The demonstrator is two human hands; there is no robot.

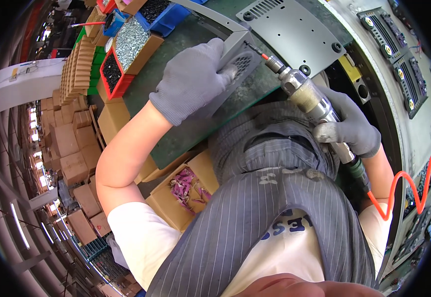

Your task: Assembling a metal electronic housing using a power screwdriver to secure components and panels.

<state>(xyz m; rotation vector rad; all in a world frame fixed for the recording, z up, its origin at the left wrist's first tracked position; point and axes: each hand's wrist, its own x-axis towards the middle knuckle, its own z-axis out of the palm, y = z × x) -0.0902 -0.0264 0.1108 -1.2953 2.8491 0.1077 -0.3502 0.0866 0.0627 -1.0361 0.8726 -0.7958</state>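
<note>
My left hand, in a grey knit glove, is closed around a grey sheet-metal part with an oval patch of mesh holes. My right hand, gloved the same, wraps round the body of a pneumatic screwdriver. The tool slants up and left, its thin bit ending at the upper corner of the metal part. Whether the bit tip touches a screw there is too small to tell. Beyond lies a flat grey metal plate with small holes, slots and round black feet.
A coiled orange air hose trails from the tool at the right. Bins of screws, including a red bin and a blue bin, line the table's far left. An open carton with purple scraps sits below. Black slotted parts lie at right.
</note>
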